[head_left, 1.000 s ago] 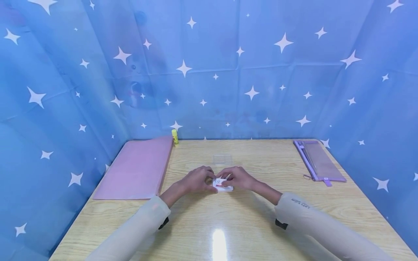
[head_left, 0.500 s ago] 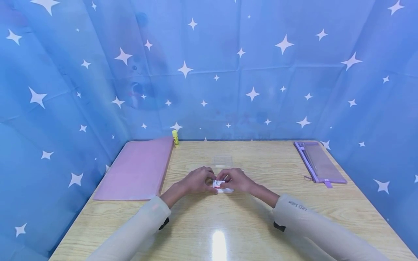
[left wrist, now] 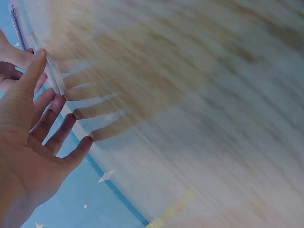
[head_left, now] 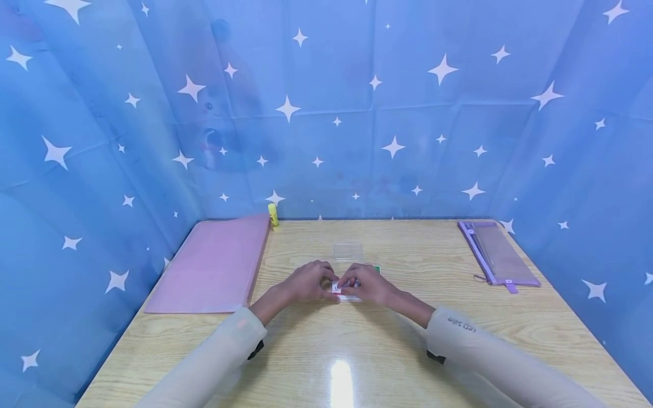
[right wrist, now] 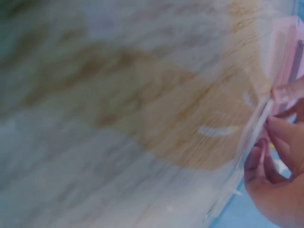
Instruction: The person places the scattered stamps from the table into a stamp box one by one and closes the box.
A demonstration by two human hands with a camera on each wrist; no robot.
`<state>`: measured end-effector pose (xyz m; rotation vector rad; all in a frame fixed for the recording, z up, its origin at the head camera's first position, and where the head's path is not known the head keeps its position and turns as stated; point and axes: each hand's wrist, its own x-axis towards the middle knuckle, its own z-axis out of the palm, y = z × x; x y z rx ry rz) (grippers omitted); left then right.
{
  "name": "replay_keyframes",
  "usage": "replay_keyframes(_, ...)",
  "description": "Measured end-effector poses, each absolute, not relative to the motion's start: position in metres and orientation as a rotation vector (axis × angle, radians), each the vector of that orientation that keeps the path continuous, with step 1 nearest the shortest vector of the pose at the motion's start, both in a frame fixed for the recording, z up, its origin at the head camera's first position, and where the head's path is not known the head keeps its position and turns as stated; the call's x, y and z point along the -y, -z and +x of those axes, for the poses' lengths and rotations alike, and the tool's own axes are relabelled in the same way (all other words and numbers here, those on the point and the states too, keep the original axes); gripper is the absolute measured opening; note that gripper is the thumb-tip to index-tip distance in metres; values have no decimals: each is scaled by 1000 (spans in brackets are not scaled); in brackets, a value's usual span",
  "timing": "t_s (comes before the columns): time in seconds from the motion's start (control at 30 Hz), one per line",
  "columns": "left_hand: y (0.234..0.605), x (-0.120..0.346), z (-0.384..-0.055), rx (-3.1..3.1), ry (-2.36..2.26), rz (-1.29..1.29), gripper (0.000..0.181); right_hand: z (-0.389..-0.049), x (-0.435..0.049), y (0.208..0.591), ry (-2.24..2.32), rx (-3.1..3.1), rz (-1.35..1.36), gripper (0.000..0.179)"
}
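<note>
A thin clear-edged case (left wrist: 56,78) lies on the table in front of the person, its pale front edge (head_left: 349,298) showing in the head view. My left hand (head_left: 308,281) holds the case's left side between thumb and fingers. On top of it is a small white-and-red printed piece (head_left: 335,287), mostly covered by fingers. My right hand (head_left: 369,283) pinches this piece with thumb and bent fingers, close to the left thumb. In the right wrist view, the right hand (right wrist: 280,161) is beside the case edge; the pinched piece is hidden there.
A flat clear plastic cover (head_left: 348,251) lies just beyond the hands. Something green (head_left: 377,269) peeks out behind the right hand. A pink folder (head_left: 211,266) is at left, a yellow glue stick (head_left: 273,216) at its corner. A purple zip pouch (head_left: 502,252) lies at right.
My right fingers have shifted left across the printed piece, covering more of it. A green corner has come into sight behind the right hand. The left hand has stayed in place.
</note>
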<state>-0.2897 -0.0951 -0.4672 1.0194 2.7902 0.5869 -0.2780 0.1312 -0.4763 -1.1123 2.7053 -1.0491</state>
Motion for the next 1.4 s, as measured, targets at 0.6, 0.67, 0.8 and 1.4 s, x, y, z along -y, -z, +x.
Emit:
replay_keyframes(0.6,468,95,-290,-2802,-581,1035,52,-275,-133,476,1052,-2715,-1134,10)
replay_keyframes(0.67,468,95,-290,-2799,-586,1038,52,-276,-133,476,1058,-2713,-1139,10)
replay_keyframes(0.8,468,95,-290,-2796,-593,1036,51,-276,-134,476,1067,-2710,-1156,11)
replay_keyframes(1.4,469,95,-289,-2800,-599,1047,49,-276,-133,478,1048,-2723,-1172,12)
